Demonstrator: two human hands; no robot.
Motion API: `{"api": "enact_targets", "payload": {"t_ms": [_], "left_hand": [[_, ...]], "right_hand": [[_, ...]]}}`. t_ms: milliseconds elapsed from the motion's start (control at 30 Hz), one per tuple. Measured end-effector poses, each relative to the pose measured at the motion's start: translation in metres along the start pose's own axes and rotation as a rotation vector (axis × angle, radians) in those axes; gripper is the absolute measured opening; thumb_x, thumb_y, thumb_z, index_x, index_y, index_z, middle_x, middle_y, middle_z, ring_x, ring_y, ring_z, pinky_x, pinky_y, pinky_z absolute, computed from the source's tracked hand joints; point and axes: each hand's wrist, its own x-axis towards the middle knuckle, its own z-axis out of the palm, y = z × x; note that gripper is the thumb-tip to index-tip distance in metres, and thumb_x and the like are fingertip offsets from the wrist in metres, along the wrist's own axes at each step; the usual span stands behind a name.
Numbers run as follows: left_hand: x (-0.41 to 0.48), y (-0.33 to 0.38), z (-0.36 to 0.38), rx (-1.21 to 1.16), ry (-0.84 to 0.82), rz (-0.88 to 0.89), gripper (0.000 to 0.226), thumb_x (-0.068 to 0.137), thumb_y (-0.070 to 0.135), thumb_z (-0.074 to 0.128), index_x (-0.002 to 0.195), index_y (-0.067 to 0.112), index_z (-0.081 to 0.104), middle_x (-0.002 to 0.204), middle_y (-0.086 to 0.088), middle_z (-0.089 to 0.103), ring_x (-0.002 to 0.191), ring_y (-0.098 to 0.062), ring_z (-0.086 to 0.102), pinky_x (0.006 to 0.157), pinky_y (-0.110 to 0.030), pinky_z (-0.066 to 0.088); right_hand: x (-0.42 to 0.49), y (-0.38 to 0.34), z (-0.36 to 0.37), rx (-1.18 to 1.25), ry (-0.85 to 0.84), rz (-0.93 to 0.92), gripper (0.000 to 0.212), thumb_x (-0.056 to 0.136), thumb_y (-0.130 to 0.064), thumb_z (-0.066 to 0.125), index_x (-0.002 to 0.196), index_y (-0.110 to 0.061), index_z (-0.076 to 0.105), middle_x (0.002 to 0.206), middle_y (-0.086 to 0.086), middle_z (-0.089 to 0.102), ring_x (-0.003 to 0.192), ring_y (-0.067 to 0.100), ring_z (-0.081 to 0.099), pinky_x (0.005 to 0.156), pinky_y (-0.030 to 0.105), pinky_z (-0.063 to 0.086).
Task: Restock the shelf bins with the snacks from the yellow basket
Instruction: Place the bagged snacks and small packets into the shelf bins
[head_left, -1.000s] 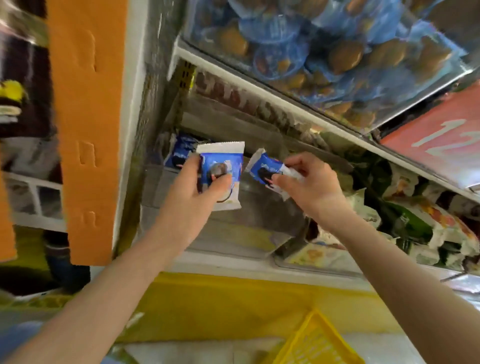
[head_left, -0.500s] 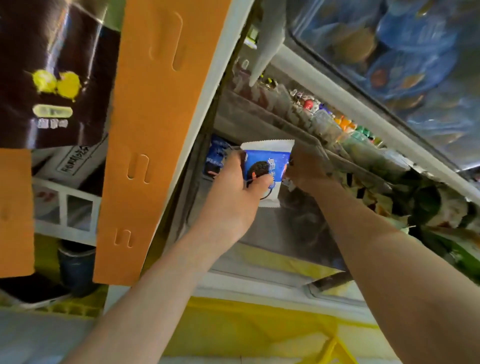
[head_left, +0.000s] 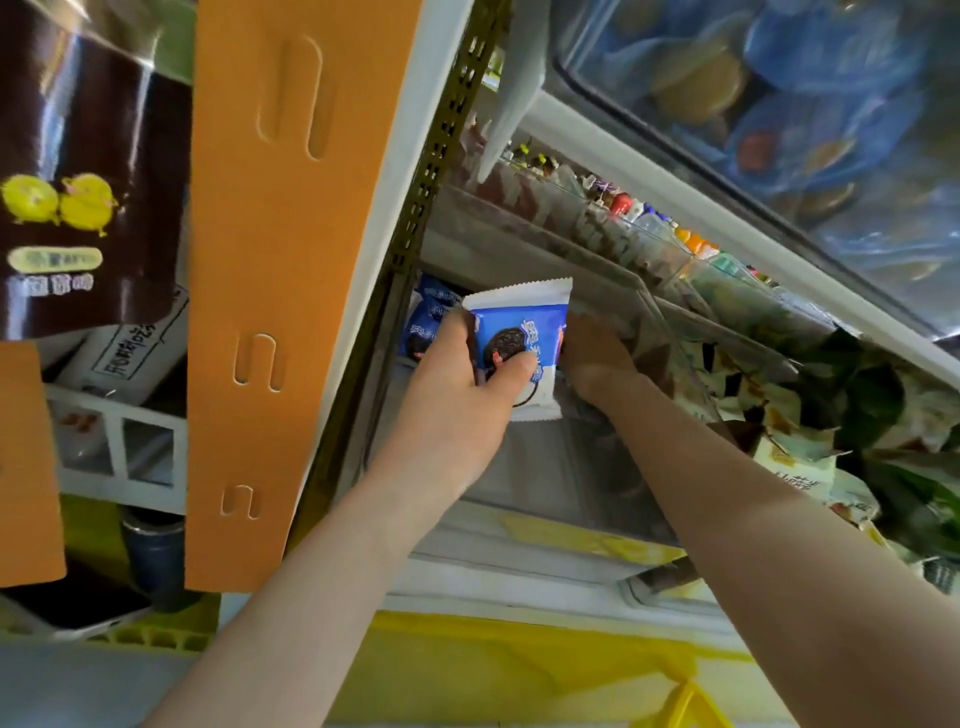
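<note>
**A:** What is changing at the shelf?

**B:** A second ago the right hand (head_left: 597, 358) was pinching a second packet out in the open. Now it is reaching into the clear shelf bin (head_left: 545, 467), tucked behind the packet the other hand is holding. That second packet is no longer showing.

**A:** So is the right hand holding it or letting go?

**B:** I cannot tell, because its fingers are hidden. My guess is that it is setting the packet down inside.

**A:** And the left hand (head_left: 457, 400)?

**B:** It is gripping a blue-and-white cookie packet (head_left: 524, 343), thumb across the front and fingers behind. It is holding the packet upright at the bin's mouth, just beside the blue packets (head_left: 428, 317) already lying in the back corner.

**A:** What is that meaning for the restocking?

**B:** One packet is probably going in and the left hand's is waiting its turn. The yellow basket (head_left: 693, 704) is only peeking in at the bottom edge, so what is remaining in it is not showing.
</note>
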Motion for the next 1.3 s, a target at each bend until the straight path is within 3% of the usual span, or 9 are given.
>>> {"api": "enact_targets", "payload": {"t_ms": [167,267,367,467,567,800,900,1067,1300], "left_hand": [[-0.001,-0.001,-0.002,0.028,-0.029,-0.022,0.025,0.087,0.009,0.057,0.107,0.023,0.055,0.103,0.004,0.065,0.088,-0.006,0.058,0.072,-0.019,0.043],[-0.005,0.001,-0.001,0.029,-0.094,0.03,0.024,0.088,0.007,0.058,0.094,0.029,0.053,0.097,0.01,0.064,0.087,0.0,0.06,0.081,-0.016,0.046],[-0.011,0.005,0.004,-0.003,-0.159,0.09,0.03,0.088,0.001,0.056,0.095,0.029,0.048,0.094,0.012,0.061,0.077,0.011,0.06,0.073,-0.006,0.045],[-0.022,0.005,0.011,0.05,-0.186,0.107,0.03,0.085,0.005,0.06,0.101,0.026,0.048,0.1,0.008,0.062,0.086,0.005,0.06,0.073,-0.009,0.046],[-0.038,-0.002,0.021,0.35,-0.163,0.168,0.03,0.088,0.021,0.059,0.115,0.025,0.047,0.108,0.008,0.06,0.095,-0.001,0.058,0.081,-0.017,0.047],[-0.062,-0.005,0.006,1.115,-0.157,0.445,0.028,0.094,0.042,0.04,0.115,0.029,0.054,0.105,0.013,0.062,0.088,-0.007,0.058,0.071,-0.024,0.047],[-0.071,-0.003,0.002,1.121,-0.197,0.502,0.022,0.093,0.036,0.047,0.095,0.023,0.065,0.088,0.009,0.068,0.078,-0.01,0.061,0.069,-0.029,0.049],[-0.074,-0.003,-0.005,1.066,-0.183,0.552,0.009,0.085,0.025,0.065,0.082,0.019,0.07,0.075,0.005,0.069,0.065,-0.012,0.062,0.059,-0.027,0.05],[-0.066,-0.005,-0.014,1.009,-0.245,0.551,0.015,0.089,0.031,0.057,0.087,0.021,0.068,0.079,0.006,0.065,0.072,-0.012,0.06,0.058,-0.027,0.047]], "right_hand": [[-0.03,-0.017,-0.02,0.279,0.121,-0.057,0.026,0.092,-0.012,0.046,0.115,-0.005,0.058,0.12,0.016,0.059,0.111,0.03,0.056,0.094,0.037,0.044],[-0.081,-0.031,-0.047,0.882,0.092,0.008,0.028,0.099,-0.019,0.038,0.098,-0.006,0.063,0.097,0.014,0.069,0.089,0.028,0.064,0.085,0.042,0.051],[-0.135,-0.032,-0.07,1.139,-0.093,-0.074,0.03,0.098,-0.035,0.04,0.086,-0.019,0.063,0.071,-0.008,0.067,0.063,0.003,0.061,0.063,0.018,0.05],[-0.167,-0.023,-0.074,1.103,-0.115,-0.155,0.01,0.091,-0.02,0.057,0.098,-0.022,0.064,0.09,-0.009,0.069,0.079,-0.001,0.062,0.072,0.013,0.049],[-0.179,-0.01,-0.072,1.135,-0.075,-0.091,0.019,0.085,-0.011,0.064,0.105,-0.013,0.064,0.101,0.0,0.07,0.088,0.006,0.064,0.082,0.017,0.05],[-0.147,0.027,-0.073,0.586,0.242,0.048,0.033,0.084,-0.029,0.068,0.11,-0.015,0.054,0.09,-0.003,0.059,0.072,0.005,0.053,0.06,0.005,0.039],[-0.125,0.025,-0.069,0.281,0.235,-0.077,0.032,0.088,-0.026,0.061,0.115,-0.01,0.055,0.092,0.005,0.059,0.074,0.014,0.05,0.056,0.01,0.032],[-0.077,0.006,-0.039,-0.069,0.062,-0.064,0.036,0.09,-0.014,0.055,0.124,-0.006,0.049,0.119,0.018,0.055,0.104,0.036,0.056,0.08,0.036,0.044],[-0.032,0.008,-0.009,-0.11,-0.054,-0.071,0.04,0.086,-0.015,0.063,0.123,-0.008,0.051,0.123,0.018,0.054,0.11,0.034,0.053,0.094,0.04,0.045]]}}
